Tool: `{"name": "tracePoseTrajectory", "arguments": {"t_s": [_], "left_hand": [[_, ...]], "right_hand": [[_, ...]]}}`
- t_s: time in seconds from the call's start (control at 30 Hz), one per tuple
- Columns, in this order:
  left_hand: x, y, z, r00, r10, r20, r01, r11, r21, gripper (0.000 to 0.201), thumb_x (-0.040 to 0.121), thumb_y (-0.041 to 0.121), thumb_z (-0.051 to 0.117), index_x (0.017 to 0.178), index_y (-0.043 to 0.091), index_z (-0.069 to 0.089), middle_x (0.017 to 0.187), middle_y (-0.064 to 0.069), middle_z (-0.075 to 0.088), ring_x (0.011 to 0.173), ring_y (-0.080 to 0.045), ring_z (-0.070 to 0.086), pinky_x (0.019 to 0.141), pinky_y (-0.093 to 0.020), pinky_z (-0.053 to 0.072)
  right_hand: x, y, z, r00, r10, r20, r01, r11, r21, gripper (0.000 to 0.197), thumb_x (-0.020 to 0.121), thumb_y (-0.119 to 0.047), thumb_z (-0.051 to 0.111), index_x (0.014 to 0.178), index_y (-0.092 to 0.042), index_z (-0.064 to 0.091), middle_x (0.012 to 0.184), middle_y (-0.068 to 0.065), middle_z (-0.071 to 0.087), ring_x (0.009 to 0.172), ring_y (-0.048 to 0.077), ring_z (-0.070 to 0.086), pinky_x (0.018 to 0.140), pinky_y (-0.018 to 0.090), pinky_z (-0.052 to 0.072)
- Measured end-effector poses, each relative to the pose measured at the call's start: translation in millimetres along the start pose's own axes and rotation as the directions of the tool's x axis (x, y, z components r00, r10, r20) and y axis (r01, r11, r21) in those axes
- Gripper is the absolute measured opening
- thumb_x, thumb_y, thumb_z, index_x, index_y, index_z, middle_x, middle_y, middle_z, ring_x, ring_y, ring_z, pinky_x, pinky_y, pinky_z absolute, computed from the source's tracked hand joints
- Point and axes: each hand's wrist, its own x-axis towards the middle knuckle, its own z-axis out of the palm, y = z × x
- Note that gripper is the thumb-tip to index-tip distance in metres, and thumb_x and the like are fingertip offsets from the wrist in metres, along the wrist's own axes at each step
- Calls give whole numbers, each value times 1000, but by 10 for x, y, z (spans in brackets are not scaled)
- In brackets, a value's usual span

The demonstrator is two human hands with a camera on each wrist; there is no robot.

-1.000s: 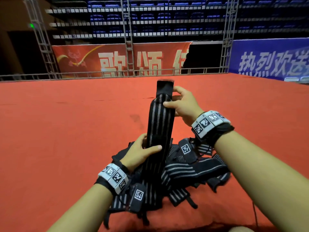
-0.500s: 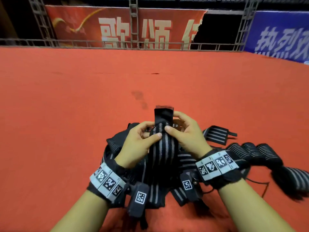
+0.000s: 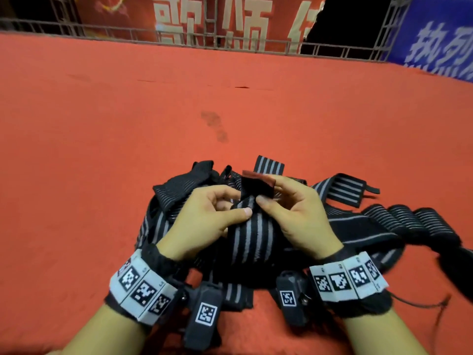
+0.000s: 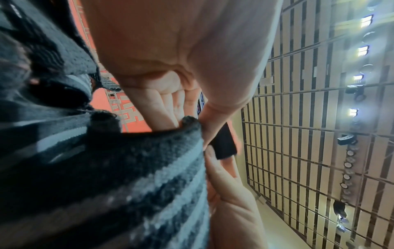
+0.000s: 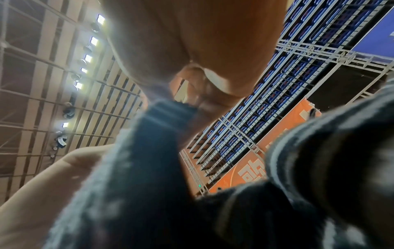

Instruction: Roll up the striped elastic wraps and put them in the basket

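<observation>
A black wrap with grey stripes stands between both hands over a heap of loose striped wraps on the red carpet. My left hand pinches its left edge, thumb on the striped face. My right hand pinches its top, where the plain black end tab bends over. The left wrist view shows the striped wrap filling the lower left with fingertips nipping its edge. The right wrist view is blurred; the wrap runs up to the fingers. No basket is in view.
Three rolled wraps lie in a row to the right of the heap. A flat striped wrap lies behind them. Red carpet stretches ahead to a metal railing with banners behind.
Both hands came down and toward me with the wrap, which was held stretched upright a second ago. The left hand slid up to the top, and the black end tab now folds over.
</observation>
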Motion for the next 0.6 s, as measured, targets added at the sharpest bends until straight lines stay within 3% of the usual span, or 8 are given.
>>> {"name": "tracePoseTrajectory", "arguments": {"t_s": [0.13, 0.23, 0.33, 0.4, 0.5, 0.6], "left_hand": [[5, -44, -3, 998, 1, 60, -2, 1000, 16, 17, 82, 8, 80, 99, 12, 75, 71, -21, 59, 67, -26, 47, 55, -30, 33], [-29, -38, 59, 998, 8, 58, -7, 1000, -6, 25, 76, 17, 81, 99, 15, 76, 82, -40, 62, 73, -29, 51, 67, -40, 38], [-60, -17, 88, 998, 30, 52, -27, 999, -42, 21, 79, 12, 80, 95, 25, 78, 95, -46, 60, 80, -33, 54, 74, -46, 40], [-72, -27, 84, 997, 27, 72, -25, 999, -34, 22, 78, 15, 81, 99, 22, 77, 92, -44, 62, 79, -34, 54, 71, -43, 41], [-109, -43, 90, 998, 15, 69, -15, 1000, 1, 19, 82, 7, 80, 96, 20, 76, 80, -28, 65, 72, -29, 49, 54, -26, 39], [-167, -3, 111, 997, -3, 80, 6, 999, -46, 15, 83, 16, 81, 97, 16, 75, 82, -24, 68, 76, -28, 58, 58, -29, 46]], "right_hand": [[-115, 55, -78, 998, -12, 59, 15, 999, -50, 31, 87, 15, 64, 89, -13, 77, 111, 4, 74, 110, 12, 67, 89, 16, 50], [-153, 57, -156, 997, 30, 71, -25, 997, -68, 28, 87, 7, 63, 91, -16, 80, 113, -3, 74, 111, 12, 67, 94, 24, 51], [-177, 10, -193, 991, 61, 115, -58, 998, -30, 32, 84, -5, 54, 102, -17, 79, 120, -5, 72, 120, 9, 62, 102, 21, 46], [-187, -14, -172, 993, 42, 112, -38, 998, -40, 24, 87, -9, 61, 103, -15, 79, 119, -5, 73, 119, 8, 63, 100, 19, 46], [-187, 5, -134, 997, 6, 83, 1, 997, -83, 20, 84, 1, 73, 98, -12, 80, 113, -4, 74, 110, 8, 68, 90, 17, 50], [-206, -8, -131, 996, 5, 86, -6, 1000, 14, 32, 82, 13, 71, 104, -10, 74, 110, 2, 75, 109, 13, 69, 90, 20, 51]]}}
